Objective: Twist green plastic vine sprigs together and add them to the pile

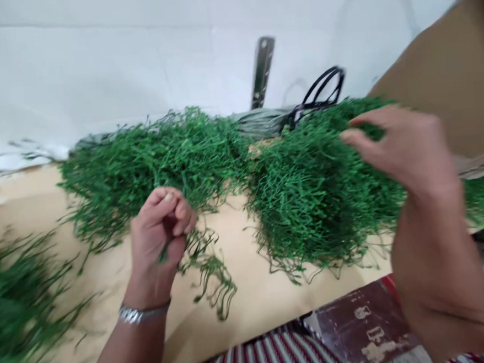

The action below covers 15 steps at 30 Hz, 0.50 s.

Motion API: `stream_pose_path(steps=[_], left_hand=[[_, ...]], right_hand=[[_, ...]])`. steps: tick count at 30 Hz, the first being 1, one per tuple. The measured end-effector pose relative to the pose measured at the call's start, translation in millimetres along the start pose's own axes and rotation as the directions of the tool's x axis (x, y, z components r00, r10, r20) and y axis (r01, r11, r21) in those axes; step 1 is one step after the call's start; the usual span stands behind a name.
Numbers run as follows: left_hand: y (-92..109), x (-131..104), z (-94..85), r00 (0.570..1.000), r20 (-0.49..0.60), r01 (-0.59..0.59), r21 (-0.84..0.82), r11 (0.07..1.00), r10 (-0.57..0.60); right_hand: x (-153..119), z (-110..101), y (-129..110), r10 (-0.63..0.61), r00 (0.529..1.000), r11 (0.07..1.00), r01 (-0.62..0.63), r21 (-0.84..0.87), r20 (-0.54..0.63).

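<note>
My left hand (pixel 162 226) is closed with the fingers curled in, and a bit of green shows inside the palm. Thin green plastic stems (pixel 219 280) stick out beyond its far side, over the table. Behind it lies a long pile of green plastic stems (pixel 153 160). My right hand (pixel 400 143) hovers above a second, thicker pile of green stems (pixel 309 199). Its thumb and index finger are curved with a small gap between the tips, and nothing shows held there. The other fingers of that hand are mostly hidden.
Another green heap (pixel 19 307) lies at the left on the tan table (pixel 251 308). A cardboard box (pixel 446 79) stands at the right. At the back are a metal strip (pixel 263 72) and black handles (pixel 327 90) against a white wall. A worn maroon panel (pixel 364 328) borders the near edge.
</note>
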<state>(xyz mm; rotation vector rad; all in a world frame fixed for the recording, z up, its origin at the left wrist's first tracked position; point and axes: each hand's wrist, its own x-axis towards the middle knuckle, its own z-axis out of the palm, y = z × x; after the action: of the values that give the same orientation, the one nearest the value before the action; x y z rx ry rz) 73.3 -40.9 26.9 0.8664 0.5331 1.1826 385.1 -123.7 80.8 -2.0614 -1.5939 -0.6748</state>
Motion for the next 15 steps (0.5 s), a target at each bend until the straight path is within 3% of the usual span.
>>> stream_pose_path(steps=[1, 3, 4, 6, 7, 9, 12, 15], left_hand=[[0, 1, 0.5, 1.000, 0.005, -0.027, 0.000, 1.000, 0.027], [0, 2, 1.1, 0.999, 0.006, -0.040, 0.004, 0.999, 0.040], [-1, 3, 1.3, 0.999, 0.007, -0.037, 0.003, 0.999, 0.037], [-3, 2, 2.3, 1.000, 0.014, -0.023, -0.002, 1.000, 0.023], [-4, 1, 3.1, 1.000, 0.019, -0.014, -0.003, 1.000, 0.014], [-6, -1, 4.7, 0.999, 0.036, 0.000, -0.002, 1.000, 0.000], [-8, -4, 5.5, 0.998, 0.058, 0.024, 0.000, 1.000, -0.024], [-10, -9, 1.8, 0.998, 0.045, 0.037, 0.008, 0.999, -0.038]], right_hand=[[-8, -2, -14, -0.024, 0.996, 0.998, 0.029, 0.050, -0.091], [-29, 1, -49, -0.133, 0.989, 0.935, 0.145, 0.324, -0.059], [-41, 7, -68, -0.251, 0.968, 0.838, 0.211, 0.504, 0.011], [-62, 24, -105, -0.498, 0.857, 0.627, 0.248, 0.739, 0.135], [-71, 34, -121, -0.534, 0.833, 0.569, 0.228, 0.790, 0.143], [-83, 54, -146, -0.515, 0.832, 0.496, 0.092, 0.863, 0.208], [-93, 72, -165, -0.456, 0.819, 0.349, -0.196, 0.916, 0.349], [-98, 76, -171, -0.425, 0.809, 0.295, -0.300, 0.907, 0.406]])
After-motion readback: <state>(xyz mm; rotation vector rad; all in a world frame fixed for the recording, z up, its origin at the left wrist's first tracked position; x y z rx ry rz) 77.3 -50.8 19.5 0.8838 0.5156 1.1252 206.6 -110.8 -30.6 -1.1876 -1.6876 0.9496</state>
